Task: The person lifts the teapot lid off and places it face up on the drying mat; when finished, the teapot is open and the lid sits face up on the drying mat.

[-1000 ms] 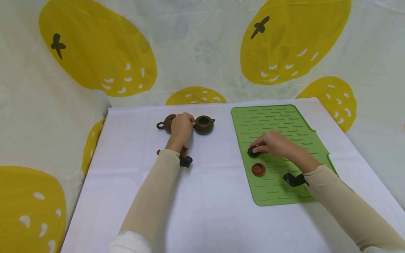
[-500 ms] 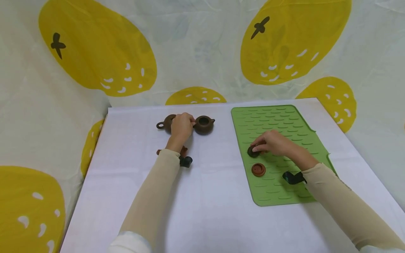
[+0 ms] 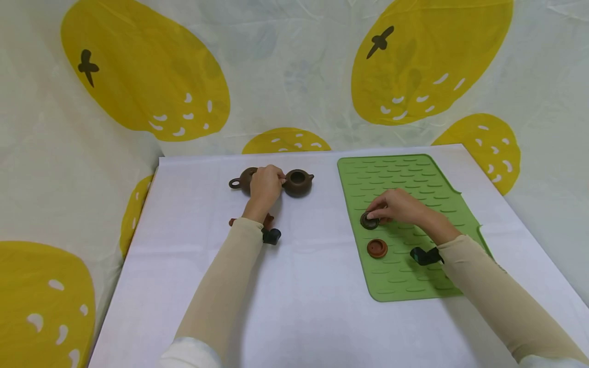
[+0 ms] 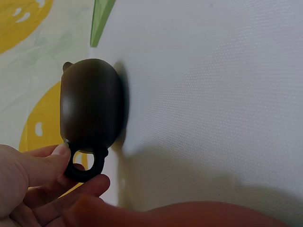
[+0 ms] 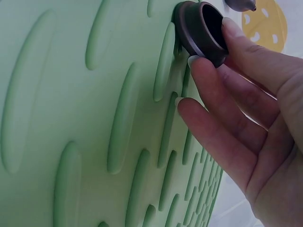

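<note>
In the head view, my left hand (image 3: 266,187) is at the handle of a lidless dark brown teapot (image 3: 298,183). The left wrist view shows thumb and fingers pinching that handle (image 4: 85,174). Another brown teapot (image 3: 245,180) is partly covered by this hand. Beneath the left wrist lies a reddish teapot (image 3: 269,221), mostly hidden. On the green mat (image 3: 405,276), my right hand (image 3: 397,205) pinches a dark teapot lid (image 3: 369,222) by its edge, hollow side up. In the right wrist view the lid (image 5: 201,33) meets the mat's ribbed surface.
Nearer to me than the dark lid, a reddish lid (image 3: 377,248) lies hollow side up on the mat. A white cloth covers the table (image 3: 303,306). Behind and to the left hangs a curtain (image 3: 294,61) with yellow fruit prints. Each wrist carries a black camera mount (image 3: 425,256).
The dark lid now lies flatter on the mat, with its hollow side more visible. My right hand has shifted very slightly; the left hand stays at the teapot handle.
</note>
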